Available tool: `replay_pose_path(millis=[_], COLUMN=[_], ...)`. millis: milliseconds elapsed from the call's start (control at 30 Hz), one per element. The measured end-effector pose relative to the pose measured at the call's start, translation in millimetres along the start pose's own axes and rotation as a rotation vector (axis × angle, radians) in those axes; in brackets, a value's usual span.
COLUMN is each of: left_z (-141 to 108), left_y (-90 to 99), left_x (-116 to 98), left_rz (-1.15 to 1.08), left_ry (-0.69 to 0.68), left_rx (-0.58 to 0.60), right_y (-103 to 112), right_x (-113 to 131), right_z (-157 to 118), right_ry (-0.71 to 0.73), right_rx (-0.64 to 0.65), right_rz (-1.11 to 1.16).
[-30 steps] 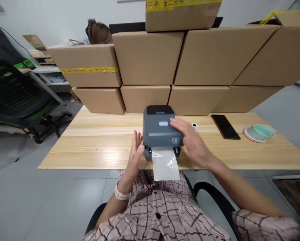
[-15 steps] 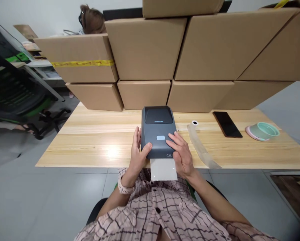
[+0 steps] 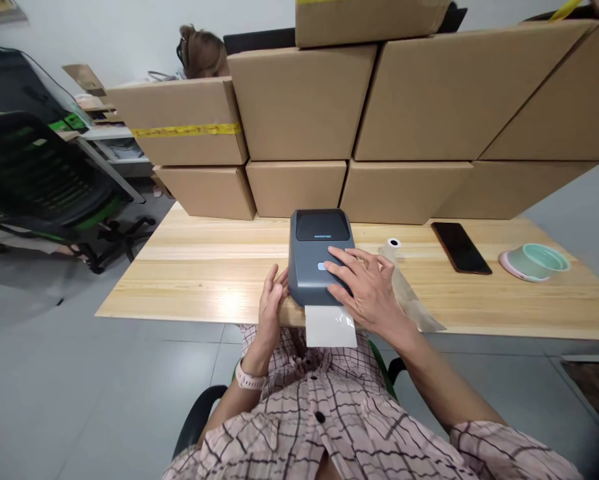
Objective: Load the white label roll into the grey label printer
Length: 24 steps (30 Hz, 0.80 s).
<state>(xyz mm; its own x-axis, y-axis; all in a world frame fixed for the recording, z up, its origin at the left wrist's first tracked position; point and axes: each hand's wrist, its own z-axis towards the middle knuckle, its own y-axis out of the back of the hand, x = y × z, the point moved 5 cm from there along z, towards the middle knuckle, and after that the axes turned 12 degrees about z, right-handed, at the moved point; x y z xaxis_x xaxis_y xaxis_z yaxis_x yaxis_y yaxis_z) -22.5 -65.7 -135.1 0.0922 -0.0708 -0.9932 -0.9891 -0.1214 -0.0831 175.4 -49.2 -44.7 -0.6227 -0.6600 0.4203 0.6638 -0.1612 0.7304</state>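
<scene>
A dark grey label printer stands on the wooden table near its front edge. White label paper sticks out of its front and hangs past the table edge. My left hand is upright beside the printer's left side, fingers apart, holding nothing. Over the printer's right half lies my right hand, its spread fingers on the top near the pale button. Right of the printer, a small roll trails a translucent strip, partly hidden behind my right hand.
A black phone and a green cup on a pink base are at the right. Cardboard boxes are stacked along the table's back. A person's head shows behind them. An office chair stands at the left.
My right hand has moved up and inward over the printer's top. My left thumb has come off the printer's front corner. The whole view has shifted slightly.
</scene>
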Motion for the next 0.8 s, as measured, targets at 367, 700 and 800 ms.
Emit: replay_pose_path(millis=[367,700,800], left_z=[-3,-20,-22], left_y=[9.3,-14.4,-14.6], left_x=[-7,-5,-2], left_rz=[0.141,0.322,0.386], left_ry=[-0.046,-0.234,-0.310], left_rx=[-0.052,0.002,-0.032], right_y=[-7,-44,-40], right_x=[-27,-33,-34], right_z=[-44,-69,-69], right_ry=[-0.191,-0.449,-0.430], right_rx=[-0.098,-0.360,-0.349], right_rz=[0.383,0.630,0.623])
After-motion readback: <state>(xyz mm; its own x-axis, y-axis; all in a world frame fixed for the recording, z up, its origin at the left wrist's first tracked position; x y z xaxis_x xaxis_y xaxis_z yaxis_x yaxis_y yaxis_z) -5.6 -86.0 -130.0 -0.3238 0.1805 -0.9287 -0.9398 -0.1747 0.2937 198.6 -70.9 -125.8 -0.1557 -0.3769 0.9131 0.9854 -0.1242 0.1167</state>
